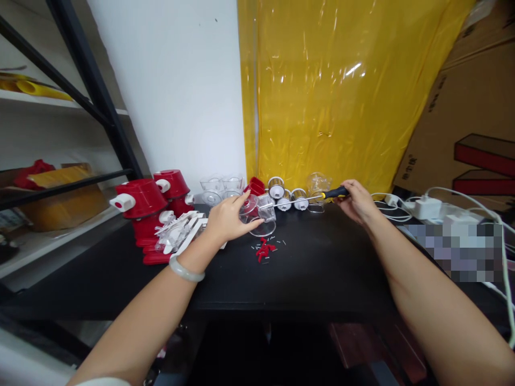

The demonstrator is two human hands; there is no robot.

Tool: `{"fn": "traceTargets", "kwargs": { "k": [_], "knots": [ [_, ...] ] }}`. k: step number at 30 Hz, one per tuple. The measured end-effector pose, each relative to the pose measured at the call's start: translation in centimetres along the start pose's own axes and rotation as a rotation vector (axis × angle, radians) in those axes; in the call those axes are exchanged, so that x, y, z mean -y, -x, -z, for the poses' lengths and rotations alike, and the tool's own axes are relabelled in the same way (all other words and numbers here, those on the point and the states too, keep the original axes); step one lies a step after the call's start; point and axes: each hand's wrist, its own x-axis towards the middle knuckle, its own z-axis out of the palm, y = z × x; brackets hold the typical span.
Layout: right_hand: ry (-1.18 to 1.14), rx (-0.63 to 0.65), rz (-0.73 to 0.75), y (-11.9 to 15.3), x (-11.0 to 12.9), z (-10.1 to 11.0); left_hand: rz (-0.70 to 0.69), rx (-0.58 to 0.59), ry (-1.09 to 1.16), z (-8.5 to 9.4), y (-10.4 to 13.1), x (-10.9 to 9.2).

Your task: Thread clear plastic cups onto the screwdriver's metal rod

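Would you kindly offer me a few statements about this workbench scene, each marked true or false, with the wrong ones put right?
1. The right hand holds a screwdriver. True.
2. The left hand holds a clear plastic part. True.
3. The pale bangle is on the right wrist. False: the bangle is on the left wrist.
4. The small red pieces lie inside a white tray. False: the small red pieces lie on the black tabletop, among tiny metal pieces.
5. A yellow plastic sheet hangs behind the tabletop. True.
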Motion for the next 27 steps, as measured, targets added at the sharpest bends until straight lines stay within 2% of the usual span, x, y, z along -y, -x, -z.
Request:
{"fn": "traceTargets", "kwargs": {
  "k": [16, 19, 22, 24, 27],
  "knots": [
    [0.04, 0.009, 0.083, -0.3, -0.4, 0.0, 0.012, 0.025, -0.041, -0.4, 0.0, 0.3],
    [0.108, -0.02, 0.109, -0.4, -0.8, 0.3, 0.014, 0.025, -0.044, -0.4, -0.1, 0.3],
    [0.27, -0.057, 0.138, -0.5, -1.1, 0.7, 0.013, 0.014, -0.034, -0.4, 0.0, 0.2],
    [0.324, -0.069, 0.134, -0.5, -1.2, 0.9, 0.013, 0.012, -0.027, -0.4, 0.0, 0.2],
    [0.232, -0.046, 0.068, -0.5, -1.1, 0.8, 0.016, 0.015, -0.029, -0.4, 0.0, 0.2]
  ]
}}
